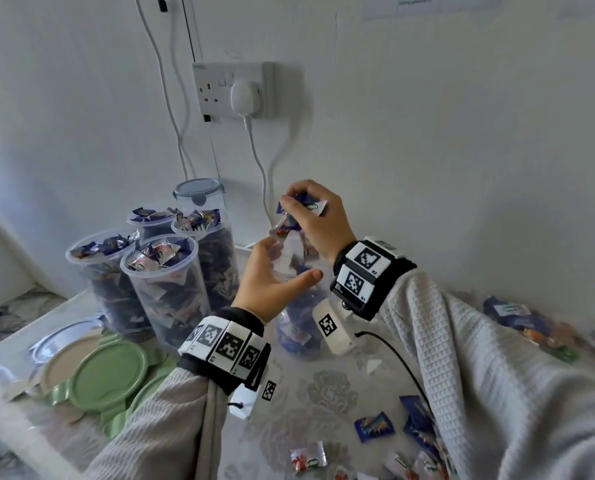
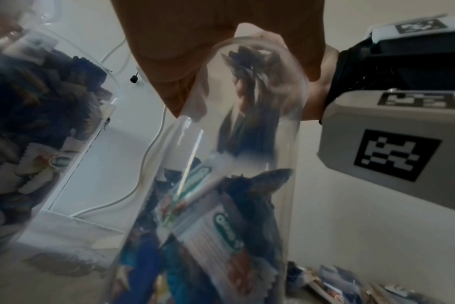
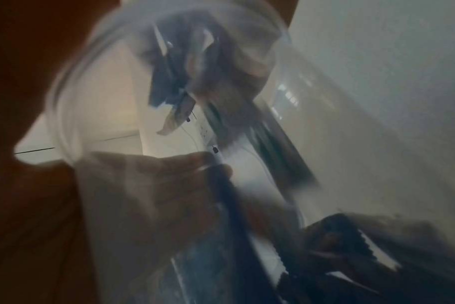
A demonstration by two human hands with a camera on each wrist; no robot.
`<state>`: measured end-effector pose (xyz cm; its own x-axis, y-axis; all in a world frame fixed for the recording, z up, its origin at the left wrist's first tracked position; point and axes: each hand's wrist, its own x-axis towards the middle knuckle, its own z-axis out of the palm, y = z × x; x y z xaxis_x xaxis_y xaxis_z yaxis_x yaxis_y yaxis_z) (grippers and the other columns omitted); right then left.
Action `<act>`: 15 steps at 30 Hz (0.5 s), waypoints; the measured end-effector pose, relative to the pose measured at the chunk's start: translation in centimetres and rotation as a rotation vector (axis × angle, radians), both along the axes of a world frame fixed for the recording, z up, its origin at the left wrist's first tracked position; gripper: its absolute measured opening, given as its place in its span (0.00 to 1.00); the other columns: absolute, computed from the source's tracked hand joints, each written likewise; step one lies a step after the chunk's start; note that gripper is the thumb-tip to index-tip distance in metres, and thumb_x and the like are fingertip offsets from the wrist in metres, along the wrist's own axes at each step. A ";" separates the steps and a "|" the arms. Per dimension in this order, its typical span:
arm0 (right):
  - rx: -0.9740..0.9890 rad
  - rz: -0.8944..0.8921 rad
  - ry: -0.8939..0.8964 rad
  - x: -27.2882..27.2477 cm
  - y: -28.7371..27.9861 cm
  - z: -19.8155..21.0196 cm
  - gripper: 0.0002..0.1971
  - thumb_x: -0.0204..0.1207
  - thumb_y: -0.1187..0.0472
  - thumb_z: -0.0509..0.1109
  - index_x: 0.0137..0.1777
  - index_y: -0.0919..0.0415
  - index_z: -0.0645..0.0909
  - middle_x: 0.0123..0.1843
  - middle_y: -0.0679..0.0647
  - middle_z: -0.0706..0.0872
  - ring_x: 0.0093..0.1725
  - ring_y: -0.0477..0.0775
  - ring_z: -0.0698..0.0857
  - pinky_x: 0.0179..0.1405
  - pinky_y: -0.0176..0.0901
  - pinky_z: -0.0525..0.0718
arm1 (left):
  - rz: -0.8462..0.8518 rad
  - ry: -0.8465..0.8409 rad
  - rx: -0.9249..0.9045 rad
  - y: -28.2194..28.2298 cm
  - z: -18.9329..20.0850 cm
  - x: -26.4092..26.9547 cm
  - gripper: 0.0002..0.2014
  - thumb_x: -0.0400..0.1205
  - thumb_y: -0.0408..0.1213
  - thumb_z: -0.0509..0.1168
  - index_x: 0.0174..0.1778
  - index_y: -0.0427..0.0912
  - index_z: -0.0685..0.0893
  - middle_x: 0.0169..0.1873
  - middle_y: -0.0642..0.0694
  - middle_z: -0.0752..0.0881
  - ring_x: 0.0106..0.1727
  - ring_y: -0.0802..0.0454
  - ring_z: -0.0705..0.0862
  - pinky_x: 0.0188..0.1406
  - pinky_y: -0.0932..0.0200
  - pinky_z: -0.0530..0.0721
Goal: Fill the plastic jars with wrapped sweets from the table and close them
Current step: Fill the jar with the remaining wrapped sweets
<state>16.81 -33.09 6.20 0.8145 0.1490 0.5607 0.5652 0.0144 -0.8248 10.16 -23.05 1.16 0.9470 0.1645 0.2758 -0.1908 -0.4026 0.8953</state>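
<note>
loose wrapped sweets (image 1: 375, 426) lie on the patterned tablecloth (image 1: 327, 389) nearest me, blue and white wrappers, scattered beside my right sleeve. to the left, a stack of loose lids (image 1: 109, 374), green on top, a beige one and a clear one under it. my left hand (image 1: 271, 273) curls around the upper wall of the clear plastic jar (image 1: 297, 337), thumb on the near side, fingers on the far side; the jar stands on the cloth and is partly filled with sweets, lid off. in the left wrist view the same jar (image 2: 247, 164) shows sweets stacked in its lower part and more dropping in from above. my right hand (image 1: 315, 216) sits just above the jar mouth, fingers bunched on a handful of sweets (image 1: 303, 206), some hanging down toward the opening. right wrist view is blurred, only the jar rim (image 3: 169, 30) and wrappers readable. left of the jar, four open jars (image 1: 166, 292) stand packed full of sweets, touching each other. behind them is a closed jar with a blue clip lid (image 1: 199, 190). more sweets (image 1: 517, 317) lie at far right by the wall. a wall socket (image 1: 233, 90) with a white plug sits above.
</note>
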 end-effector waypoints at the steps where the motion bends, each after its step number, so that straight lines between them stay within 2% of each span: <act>1: -0.023 0.017 -0.004 -0.1 -0.1 0.0 0.09 0.74 0.64 0.71 0.35 0.50 0.80 0.31 0.47 0.82 0.31 0.45 0.81 0.35 0.37 0.79 | 0.006 -0.001 0.006 0.0 0.0 0.0 0.42 0.66 0.43 0.78 0.73 0.39 0.65 0.64 0.47 0.76 0.66 0.55 0.74 0.61 0.67 0.70; 3: -0.078 0.043 0.003 -0.2 -0.4 -0.1 0.10 0.75 0.63 0.71 0.32 0.53 0.81 0.27 0.48 0.81 0.28 0.49 0.79 0.31 0.41 0.78 | 0.007 -0.006 0.002 0.0 0.0 0.0 0.39 0.67 0.41 0.78 0.71 0.39 0.67 0.59 0.51 0.77 0.64 0.53 0.76 0.56 0.71 0.72; 4: -0.092 0.064 0.011 -0.3 -0.7 -0.2 0.11 0.75 0.60 0.71 0.30 0.55 0.81 0.26 0.51 0.80 0.27 0.52 0.78 0.30 0.42 0.77 | 0.009 -0.009 0.003 0.0 -0.1 0.0 0.39 0.67 0.42 0.78 0.71 0.39 0.67 0.59 0.51 0.77 0.65 0.53 0.76 0.57 0.70 0.72; 6: -0.120 0.108 0.028 -0.6 -1.1 -0.4 0.17 0.75 0.55 0.69 0.26 0.59 0.80 0.25 0.61 0.80 0.26 0.58 0.76 0.33 0.46 0.77 | 0.009 -0.008 0.023 0.0 -0.1 -0.1 0.42 0.66 0.45 0.78 0.73 0.39 0.66 0.64 0.48 0.76 0.67 0.53 0.75 0.62 0.65 0.70; 8: -0.168 0.143 0.033 -0.8 -1.5 -0.6 0.21 0.75 0.50 0.67 0.24 0.61 0.79 0.28 0.71 0.81 0.27 0.63 0.77 0.35 0.48 0.78 | 0.009 -0.004 0.032 0.0 0.0 -0.1 0.44 0.66 0.45 0.78 0.75 0.39 0.63 0.68 0.45 0.75 0.69 0.55 0.73 0.64 0.64 0.69; 10: -0.248 0.157 0.055 -1.0 -1.9 -0.7 0.23 0.73 0.42 0.65 0.25 0.59 0.80 0.33 0.75 0.83 0.31 0.66 0.80 0.39 0.47 0.79 | 0.015 -0.002 0.029 -0.1 0.1 -0.2 0.45 0.67 0.45 0.78 0.76 0.39 0.62 0.71 0.44 0.73 0.69 0.56 0.71 0.64 0.65 0.68; 11: -0.290 0.160 0.073 -1.1 -2.1 -0.7 0.25 0.71 0.38 0.63 0.25 0.58 0.81 0.36 0.74 0.84 0.36 0.67 0.82 0.43 0.47 0.79 | 0.016 0.001 0.031 -0.1 0.2 -0.3 0.45 0.67 0.45 0.78 0.76 0.39 0.62 0.72 0.44 0.73 0.70 0.56 0.71 0.65 0.65 0.68; 13: -0.377 0.154 0.099 -1.2 -2.6 -0.7 0.27 0.69 0.32 0.60 0.27 0.54 0.84 0.41 0.68 0.87 0.46 0.60 0.86 0.55 0.48 0.76 | 0.013 0.014 0.038 -0.1 0.2 -0.4 0.45 0.67 0.45 0.77 0.77 0.39 0.61 0.72 0.43 0.72 0.72 0.53 0.71 0.66 0.65 0.67; 15: -0.413 0.143 0.123 -1.4 -3.2 -0.5 0.24 0.74 0.36 0.59 0.32 0.53 0.86 0.44 0.57 0.90 0.52 0.51 0.86 0.61 0.47 0.74 | 0.007 0.035 0.064 -0.2 0.5 -0.5 0.46 0.68 0.46 0.77 0.77 0.39 0.60 0.74 0.42 0.70 0.73 0.51 0.69 0.66 0.64 0.66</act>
